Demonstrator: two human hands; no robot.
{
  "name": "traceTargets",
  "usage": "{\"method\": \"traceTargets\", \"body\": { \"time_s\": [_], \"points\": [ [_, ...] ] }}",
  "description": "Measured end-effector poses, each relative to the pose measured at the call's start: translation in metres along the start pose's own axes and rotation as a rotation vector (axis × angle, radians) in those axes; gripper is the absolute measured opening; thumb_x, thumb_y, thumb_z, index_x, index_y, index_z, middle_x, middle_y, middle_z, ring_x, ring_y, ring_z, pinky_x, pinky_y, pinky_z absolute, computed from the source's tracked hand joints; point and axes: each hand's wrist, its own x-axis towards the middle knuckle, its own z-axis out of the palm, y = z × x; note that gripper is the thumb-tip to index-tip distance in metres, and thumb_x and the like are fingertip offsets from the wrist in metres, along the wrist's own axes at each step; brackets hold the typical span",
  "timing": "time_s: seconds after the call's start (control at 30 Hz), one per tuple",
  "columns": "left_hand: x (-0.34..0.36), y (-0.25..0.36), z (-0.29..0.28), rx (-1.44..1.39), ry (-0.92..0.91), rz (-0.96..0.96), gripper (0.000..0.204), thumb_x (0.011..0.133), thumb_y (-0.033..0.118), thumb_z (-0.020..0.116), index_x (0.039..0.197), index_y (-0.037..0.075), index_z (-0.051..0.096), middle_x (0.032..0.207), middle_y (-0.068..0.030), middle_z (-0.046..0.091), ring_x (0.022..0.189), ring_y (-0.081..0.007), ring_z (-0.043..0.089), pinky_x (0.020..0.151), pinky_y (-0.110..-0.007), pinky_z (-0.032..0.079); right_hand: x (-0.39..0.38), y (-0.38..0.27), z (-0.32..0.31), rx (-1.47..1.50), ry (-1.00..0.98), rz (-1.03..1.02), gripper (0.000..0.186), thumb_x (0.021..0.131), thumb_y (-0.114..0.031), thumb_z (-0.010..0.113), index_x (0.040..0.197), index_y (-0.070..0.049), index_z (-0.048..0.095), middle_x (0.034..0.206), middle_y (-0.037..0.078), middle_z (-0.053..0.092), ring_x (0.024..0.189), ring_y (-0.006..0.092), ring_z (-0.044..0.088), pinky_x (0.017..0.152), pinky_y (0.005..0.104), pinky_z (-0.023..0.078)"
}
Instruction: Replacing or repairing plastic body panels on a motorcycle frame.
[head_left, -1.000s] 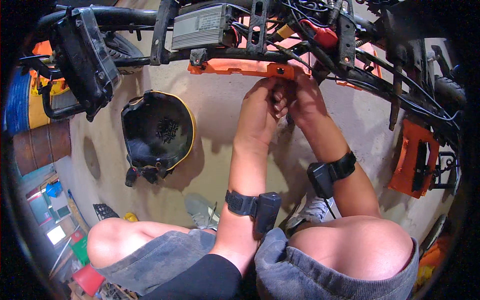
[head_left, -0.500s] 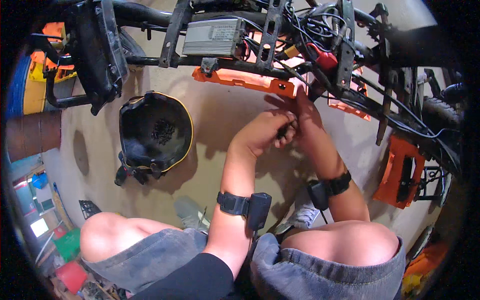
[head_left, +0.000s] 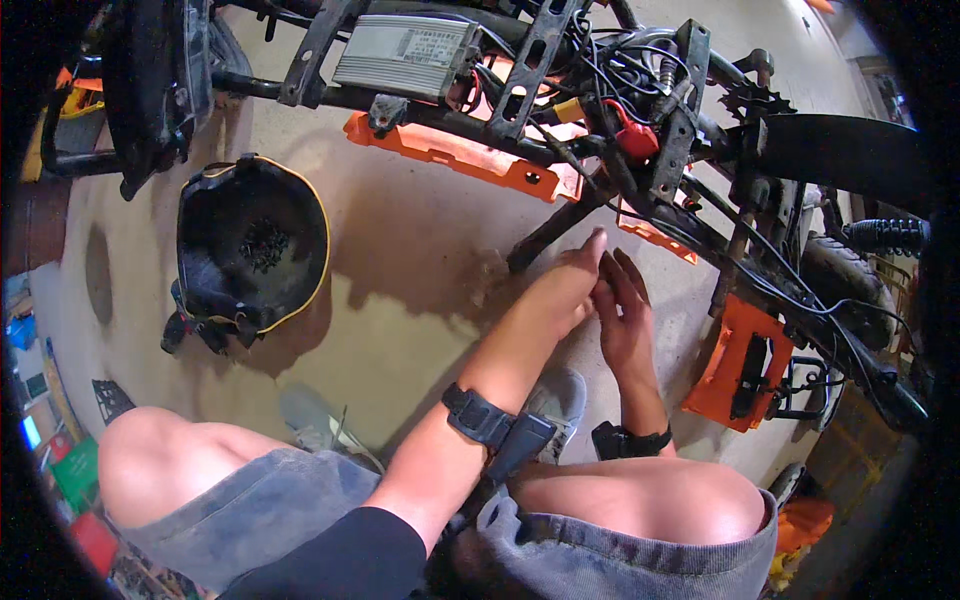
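Observation:
My left hand (head_left: 580, 285) is in front of the vehicle frame, thumb up and fingers curled in; whatever they hold is hidden. Close beside it, almost touching, is my right hand (head_left: 628, 325), its fingers loosely bent and apart. Above both hands runs the black metal frame (head_left: 610, 170) of a two-wheeler, with an orange plastic panel (head_left: 470, 155) below its tube. To the left, a black bowl-shaped thing with a yellow rim, like an upturned helmet (head_left: 310, 215), contains a heap of small dark pieces (head_left: 263, 245), too small to name.
On the frame sit a silver finned box (head_left: 405, 55), bundled black cables (head_left: 630, 70) and a red connector (head_left: 636, 132). A dark stand leg (head_left: 550, 235) slants down near my left hand. Another orange panel (head_left: 735, 360) hangs at the right. My shoes (head_left: 560, 400) rest on the floor.
Both hands have come down and away from the orange panel's end, nearer to my knees. The right hand's fingers now show. The whole view has shifted, with the helmet-like bowl further left.

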Motion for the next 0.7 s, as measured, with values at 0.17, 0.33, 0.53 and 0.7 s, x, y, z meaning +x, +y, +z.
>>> {"method": "traceTargets", "body": {
  "time_s": [0.17,0.33,0.53,0.7],
  "points": [
    [0.004,-0.006,0.013,-0.061,-0.079,-0.05,0.025,0.094,0.034,0.048,0.105,0.012,0.05,0.092,-0.0089,0.059,0.072,-0.019,0.056,0.059,-0.034,0.047,-0.003,0.028,-0.013,-0.02,0.048,-0.086,0.023,0.086,-0.003,0.054,0.108,0.0,0.06,0.124,0.018,0.051,0.105,0.0289,0.057,0.087,0.0362,0.048],
    [-0.002,0.005,0.009,-0.034,-0.293,-0.031,0.033,0.093,0.034,0.049,0.117,0.013,0.044,0.099,-0.0111,0.059,0.082,-0.0256,0.059,0.065,-0.038,0.05,0.003,0.017,-0.028,-0.01,0.083,-0.251,0.01,0.085,-0.004,0.055,0.094,0.0,0.06,0.101,0.012,0.063,0.092,0.0198,0.062,0.081,0.0327,0.048],
    [-0.01,0.029,0.015,0.067,-0.284,0.279,0.024,0.09,0.019,0.054,0.11,0.005,0.056,0.107,-0.0097,0.061,0.099,-0.0267,0.06,0.077,-0.039,0.05,0.001,0.016,-0.034,0.417,0.255,0.244,0.021,0.092,-0.019,0.054,0.096,0.0,0.06,0.079,0.007,0.064,0.073,0.0146,0.059,0.068,0.028,0.047],
    [-0.037,0.026,0.052,0.042,-0.293,0.229,0.026,0.091,0.023,0.052,0.106,0.003,0.057,0.105,-0.0128,0.062,0.097,-0.0281,0.061,0.082,-0.042,0.05,0.008,0.007,-0.033,0.577,0.241,0.277,0.023,0.094,-0.021,0.049,0.101,0.0,0.058,0.079,0.003,0.059,0.066,0.0102,0.05,0.06,0.0263,0.042]
  ]
}}
